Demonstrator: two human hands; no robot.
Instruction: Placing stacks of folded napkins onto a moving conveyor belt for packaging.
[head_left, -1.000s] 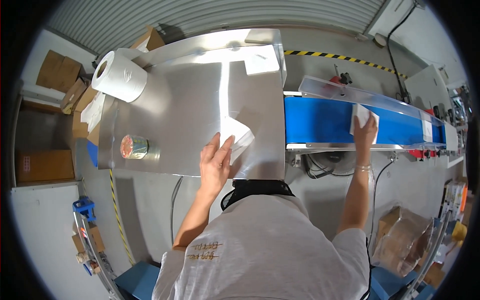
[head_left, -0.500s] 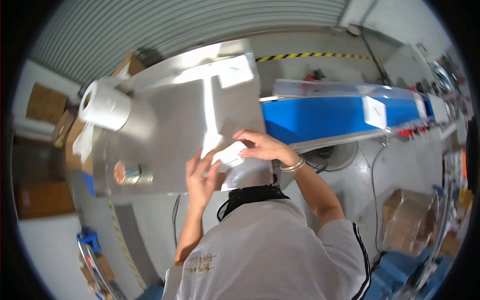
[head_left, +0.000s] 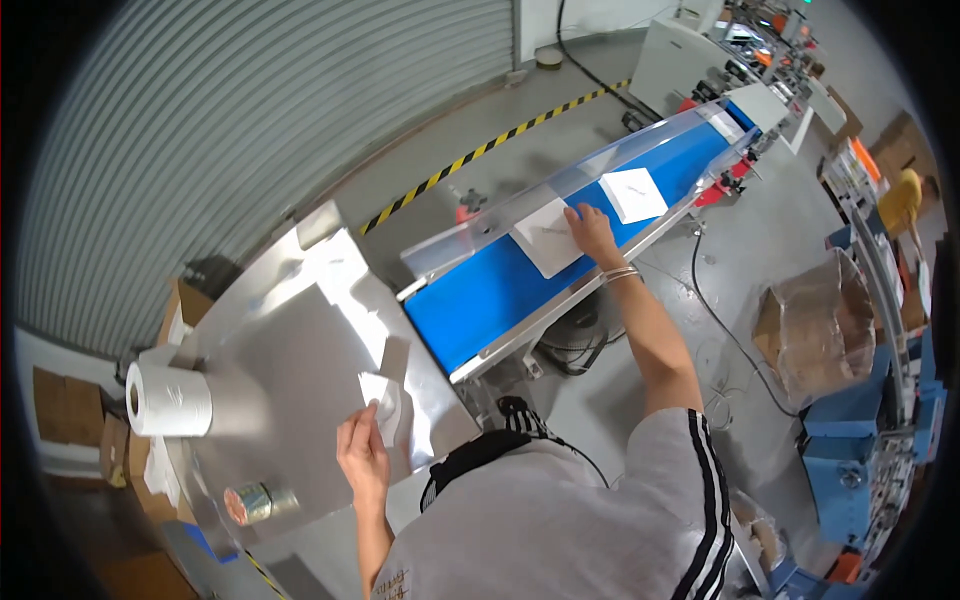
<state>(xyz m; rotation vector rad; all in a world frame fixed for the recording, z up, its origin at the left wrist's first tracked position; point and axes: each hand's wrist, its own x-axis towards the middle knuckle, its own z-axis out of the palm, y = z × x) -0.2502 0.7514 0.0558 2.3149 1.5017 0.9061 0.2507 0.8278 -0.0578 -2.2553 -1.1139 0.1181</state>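
Note:
In front of me is a metal table [head_left: 290, 400]. At its near right part my left hand [head_left: 362, 452], thumb and fingers closed, pinches the edge of a small white folded paper piece [head_left: 385, 405]. My right hand [head_left: 594, 235] reaches out over the blue conveyor belt [head_left: 480, 310]. Its bent fingers grip the right side of a flat white paper square [head_left: 543, 245]; the thumb is hard to make out. Just beyond, another white paper square [head_left: 634, 195] with a small dark mark lies on the belt.
A large white roll [head_left: 175, 400] stands at the table's left, with a small tape roll [head_left: 247, 503] nearer me. A clear guard [head_left: 480, 235] runs along the belt's far side. Machinery [head_left: 760, 50] stands at its far end. A bagged carton [head_left: 815, 320] is at right.
My view has turned right toward the conveyor. My right hand has left the paper on the table and moved onto a white square on the belt. My left hand still holds the small paper.

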